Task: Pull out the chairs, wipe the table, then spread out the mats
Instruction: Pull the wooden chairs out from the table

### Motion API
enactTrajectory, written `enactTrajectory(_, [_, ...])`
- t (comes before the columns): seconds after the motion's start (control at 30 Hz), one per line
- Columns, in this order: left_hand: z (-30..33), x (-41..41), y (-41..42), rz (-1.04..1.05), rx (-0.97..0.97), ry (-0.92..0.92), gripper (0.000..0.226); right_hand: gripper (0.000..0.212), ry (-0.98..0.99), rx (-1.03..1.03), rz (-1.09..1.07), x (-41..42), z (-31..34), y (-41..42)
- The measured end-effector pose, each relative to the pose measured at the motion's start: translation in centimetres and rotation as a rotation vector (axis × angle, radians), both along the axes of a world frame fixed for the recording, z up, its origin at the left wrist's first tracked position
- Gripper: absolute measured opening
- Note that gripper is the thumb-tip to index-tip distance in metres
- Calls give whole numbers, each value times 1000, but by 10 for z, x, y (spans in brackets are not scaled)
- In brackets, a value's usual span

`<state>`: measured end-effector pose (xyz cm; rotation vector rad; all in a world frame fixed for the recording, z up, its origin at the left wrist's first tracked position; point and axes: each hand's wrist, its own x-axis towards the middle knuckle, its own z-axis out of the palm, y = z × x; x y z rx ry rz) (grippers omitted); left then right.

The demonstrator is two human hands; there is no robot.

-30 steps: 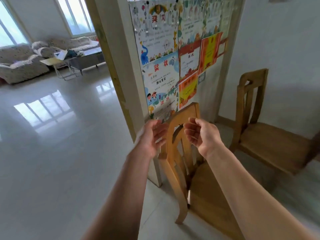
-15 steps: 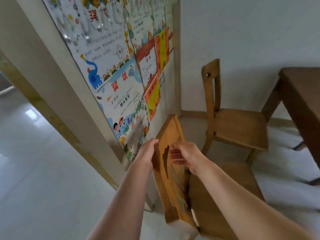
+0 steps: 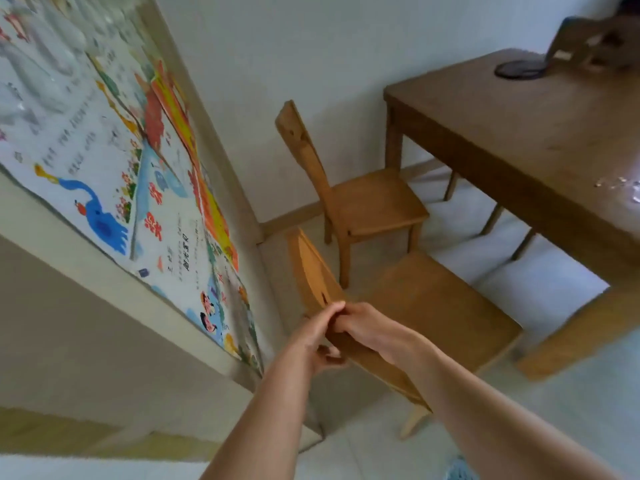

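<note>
Filling the left of the view, a partition wall (image 3: 69, 323) covered with colourful posters (image 3: 114, 161), one showing a blue elephant. Standing at the upper right, a dark wooden bench (image 3: 540, 140), carrying a dark round object (image 3: 519, 69) near its far end and something shiny and clear (image 3: 623, 188) at the right edge, too blurred to identify. Showing behind the bench's far end, the blurred back of another chair (image 3: 588, 46). Sitting between wall and bench, two light wooden chairs on the pale tiled floor (image 3: 571, 427): the far chair (image 3: 374, 202) standing upright near the corner, its seat turned towards the bench and well clear of it; the near chair (image 3: 426, 306) just in front, its seat pointing at the bench leg, its backrest towards the camera and close beside the postered wall. Gripping the top rail of the near chair's backrest, both hands together: left hand (image 3: 317, 337) wrapping the rail from the wall side, fingers reaching over the top edge and thumb curling underneath; right hand (image 3: 367, 327) clasping the same rail from the seat side, fingers folded over the wood and touching the left hand's fingertips. Stretching up from the bottom of the view, both bare forearms.
</note>
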<state>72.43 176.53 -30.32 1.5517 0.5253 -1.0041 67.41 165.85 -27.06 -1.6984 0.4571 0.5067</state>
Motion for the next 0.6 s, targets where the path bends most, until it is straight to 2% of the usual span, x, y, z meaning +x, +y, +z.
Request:
enactTrajectory(0.1, [-8,-2,0,-5,-41,48,62,42,6,-176,212,-18,-7,1])
enactTrajectory(0.2, [-18,-5,-1,15,-111,64,84,63,69,-583,356,-36,-15,3])
enactTrajectory(0.23, [-21,-6,-2,7,-111,40,83,62,89,-721,358,-43,-15,2])
enactTrajectory(0.3, [-24,-7,-4,17,-107,-1,72,43,89,-884,316,-54,-16,3])
enactTrajectory(0.37, [-27,-7,-8,77,-114,-28,70,26,43,-923,239,-63,-18,3])
enactTrajectory(0.43, [-28,-8,-14,124,-117,-54,69,19,-5,-951,195,-68,-19,3])
enactTrajectory(0.6, [-30,-8,-43,145,-152,-80,69,16,-57,-1025,151,-71,-19,-22])
